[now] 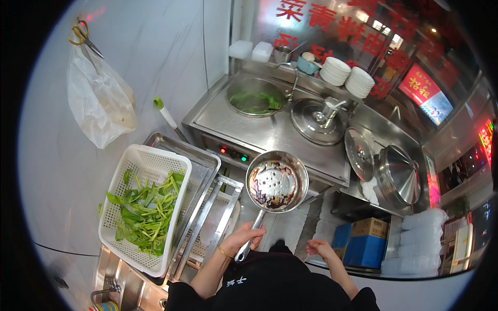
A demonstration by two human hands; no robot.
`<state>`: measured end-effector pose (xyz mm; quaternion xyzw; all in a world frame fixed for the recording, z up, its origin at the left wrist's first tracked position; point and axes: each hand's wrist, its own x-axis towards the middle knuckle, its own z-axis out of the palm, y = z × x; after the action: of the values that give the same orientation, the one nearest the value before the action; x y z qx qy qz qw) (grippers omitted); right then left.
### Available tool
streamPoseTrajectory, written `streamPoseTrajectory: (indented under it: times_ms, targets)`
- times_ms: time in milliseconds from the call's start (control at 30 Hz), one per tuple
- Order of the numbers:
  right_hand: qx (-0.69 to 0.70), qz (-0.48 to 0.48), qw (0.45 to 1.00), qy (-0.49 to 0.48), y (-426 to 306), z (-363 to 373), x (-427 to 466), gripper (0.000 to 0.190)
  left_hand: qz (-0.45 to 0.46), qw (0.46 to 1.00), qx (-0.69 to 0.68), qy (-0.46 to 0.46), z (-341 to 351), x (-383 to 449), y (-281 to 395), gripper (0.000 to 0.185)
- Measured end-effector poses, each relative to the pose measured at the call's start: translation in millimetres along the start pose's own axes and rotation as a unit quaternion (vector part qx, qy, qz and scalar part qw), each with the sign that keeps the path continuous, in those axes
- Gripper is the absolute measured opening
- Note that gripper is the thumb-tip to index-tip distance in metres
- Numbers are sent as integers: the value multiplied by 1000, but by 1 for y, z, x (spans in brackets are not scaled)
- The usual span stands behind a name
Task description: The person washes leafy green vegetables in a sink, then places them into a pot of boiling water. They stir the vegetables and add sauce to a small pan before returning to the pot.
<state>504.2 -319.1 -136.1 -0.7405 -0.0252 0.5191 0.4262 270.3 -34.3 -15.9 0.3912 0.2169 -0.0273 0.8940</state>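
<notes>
A stainless-steel saucepan (pixel 277 182) is held out over the floor, in front of the cooking counter. Dark brown, glossy residue clings to its inner bottom, where several dark dots show. My left hand (pixel 249 238) grips the long metal handle partway along. My right hand (pixel 320 248) hangs to the right of my body with loosely bent fingers and nothing visible in it. Beyond the saucepan, the steel cooking counter (pixel 237 126) holds a round well (pixel 255 98) of steaming liquid with green leaves. A steel lid (pixel 311 120) covers a second well, with a small steel cup (pixel 330 110) on top.
At left, a white plastic basket (pixel 134 153) of leafy greens (pixel 148 214) rests over a steel tray (pixel 210 155). Plate stacks (pixel 335 71) line the back shelf. A lidded steel pot (pixel 400 175) stands right. Below are cardboard boxes (pixel 365 245) and stacked plastic containers (pixel 416 241).
</notes>
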Motion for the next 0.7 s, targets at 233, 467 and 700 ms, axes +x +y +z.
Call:
streamPoseTrajectory:
  times_ms: [233,467,700]
  targets:
    - [-57,-34,995,-78,-109,0,95,24,49,996,-50,63,-33,44,32,7]
    - [-69,-101,986,-115,-252,-30,186,24,107,985,-73,112,-41,119,81,12]
    - [-51,-236,968,-70,-446,-82,259,25,133,969,-136,160,-29,201,138,8]
